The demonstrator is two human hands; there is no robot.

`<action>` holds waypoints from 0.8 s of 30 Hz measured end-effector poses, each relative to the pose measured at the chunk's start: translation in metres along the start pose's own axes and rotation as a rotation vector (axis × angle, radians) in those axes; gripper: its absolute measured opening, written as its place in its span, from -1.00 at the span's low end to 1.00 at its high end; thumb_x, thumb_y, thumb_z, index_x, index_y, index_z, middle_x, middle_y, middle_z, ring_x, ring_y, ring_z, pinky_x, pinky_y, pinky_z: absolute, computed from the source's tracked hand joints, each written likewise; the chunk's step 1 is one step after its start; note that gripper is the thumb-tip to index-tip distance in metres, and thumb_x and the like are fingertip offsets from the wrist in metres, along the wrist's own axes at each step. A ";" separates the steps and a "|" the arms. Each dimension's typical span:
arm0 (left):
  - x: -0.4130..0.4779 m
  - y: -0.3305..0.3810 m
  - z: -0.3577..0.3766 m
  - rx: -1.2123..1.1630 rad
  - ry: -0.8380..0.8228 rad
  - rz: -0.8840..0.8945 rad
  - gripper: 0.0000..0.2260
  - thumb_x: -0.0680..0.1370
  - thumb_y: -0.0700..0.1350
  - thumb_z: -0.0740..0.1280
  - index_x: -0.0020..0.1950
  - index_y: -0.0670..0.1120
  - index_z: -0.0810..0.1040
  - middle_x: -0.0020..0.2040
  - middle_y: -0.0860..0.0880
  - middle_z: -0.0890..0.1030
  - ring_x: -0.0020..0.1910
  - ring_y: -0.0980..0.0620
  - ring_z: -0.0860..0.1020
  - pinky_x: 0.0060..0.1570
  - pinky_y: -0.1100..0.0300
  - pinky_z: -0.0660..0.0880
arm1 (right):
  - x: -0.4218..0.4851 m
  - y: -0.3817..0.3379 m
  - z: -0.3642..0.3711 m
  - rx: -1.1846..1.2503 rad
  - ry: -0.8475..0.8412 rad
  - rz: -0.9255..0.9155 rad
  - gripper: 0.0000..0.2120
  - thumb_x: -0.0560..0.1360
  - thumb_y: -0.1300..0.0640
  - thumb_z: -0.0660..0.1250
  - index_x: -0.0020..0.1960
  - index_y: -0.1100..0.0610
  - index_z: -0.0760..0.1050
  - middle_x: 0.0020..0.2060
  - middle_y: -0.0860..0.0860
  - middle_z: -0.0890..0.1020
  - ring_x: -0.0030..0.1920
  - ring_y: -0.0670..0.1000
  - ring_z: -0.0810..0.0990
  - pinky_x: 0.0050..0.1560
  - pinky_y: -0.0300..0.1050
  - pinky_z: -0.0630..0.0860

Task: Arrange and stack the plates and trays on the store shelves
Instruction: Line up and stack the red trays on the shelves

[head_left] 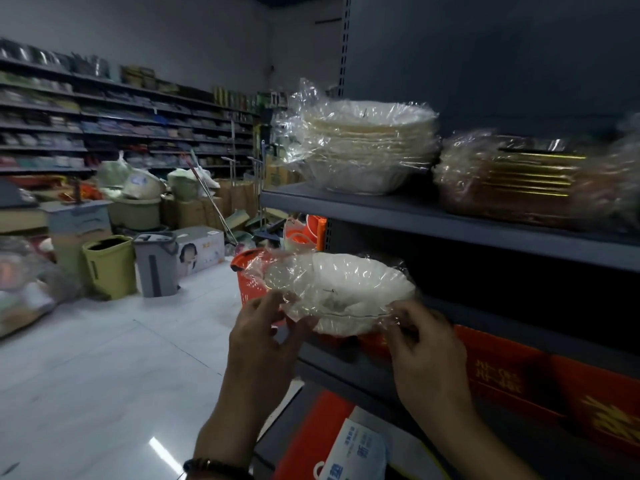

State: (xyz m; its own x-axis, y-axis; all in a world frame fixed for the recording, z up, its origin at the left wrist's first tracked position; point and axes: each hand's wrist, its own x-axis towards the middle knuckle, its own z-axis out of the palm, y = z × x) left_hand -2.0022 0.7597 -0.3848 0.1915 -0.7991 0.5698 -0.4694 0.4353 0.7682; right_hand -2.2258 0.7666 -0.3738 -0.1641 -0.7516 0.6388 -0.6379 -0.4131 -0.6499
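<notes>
Wrapped plate [341, 292]: centre, just below the shelf [450, 220] front edge, with open floor [121, 358] at 9 o'clock. Left grip [263, 337] holds its 7 o'clock edge and right grip [426, 351] its 5 o'clock edge. Plate stack [370, 147] at 12 o'clock.

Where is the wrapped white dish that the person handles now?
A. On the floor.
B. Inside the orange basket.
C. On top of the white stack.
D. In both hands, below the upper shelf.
D: the left hand and the right hand hold the wrapped white dish by its edges, lower than the upper shelf that carries the white stack.
</notes>
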 end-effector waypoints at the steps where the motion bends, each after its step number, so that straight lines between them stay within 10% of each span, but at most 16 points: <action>1: -0.003 0.008 -0.008 0.008 0.018 0.004 -0.76 0.54 0.11 0.51 0.16 0.30 0.57 0.18 0.14 0.58 0.12 0.18 0.64 0.01 0.35 0.55 | -0.001 -0.007 -0.005 0.010 -0.007 -0.009 -0.93 0.62 0.02 0.41 0.07 -0.13 0.62 -0.04 -0.10 0.63 0.00 -0.22 0.57 -0.04 -0.51 0.35; 8: -0.030 0.066 -0.075 -0.003 0.116 0.028 -0.71 0.51 0.24 0.40 0.18 0.20 0.67 0.12 0.11 0.60 0.06 0.20 0.67 0.06 0.22 0.59 | -0.016 -0.064 -0.035 0.068 -0.010 -0.102 -0.87 0.63 -0.10 0.40 0.14 -0.14 0.64 0.00 -0.16 0.61 0.02 -0.25 0.59 0.01 -0.43 0.41; 12: -0.037 0.104 -0.109 0.001 0.187 0.083 -0.77 0.49 0.21 0.43 0.12 0.22 0.68 0.10 0.11 0.62 0.04 0.29 0.67 -0.04 0.47 0.55 | -0.017 -0.101 -0.055 0.162 0.037 -0.182 -0.91 0.60 -0.02 0.43 0.09 -0.11 0.67 -0.05 -0.17 0.67 -0.01 -0.21 0.64 0.01 -0.22 0.55; 24: 0.012 0.204 -0.157 0.022 0.248 0.258 -0.75 0.51 0.22 0.46 0.07 0.12 0.71 0.03 0.07 0.70 -0.06 0.33 0.68 -0.21 0.39 0.52 | 0.037 -0.192 -0.126 0.193 0.081 -0.283 -0.88 0.61 0.02 0.44 0.14 -0.11 0.64 -0.02 -0.16 0.67 -0.03 -0.24 0.65 -0.07 -0.42 0.51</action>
State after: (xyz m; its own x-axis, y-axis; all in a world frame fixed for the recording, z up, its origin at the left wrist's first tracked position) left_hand -1.9608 0.9036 -0.1752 0.2668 -0.5377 0.7998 -0.5474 0.5985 0.5850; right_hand -2.2045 0.8825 -0.1733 -0.0650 -0.5532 0.8305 -0.5135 -0.6950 -0.5032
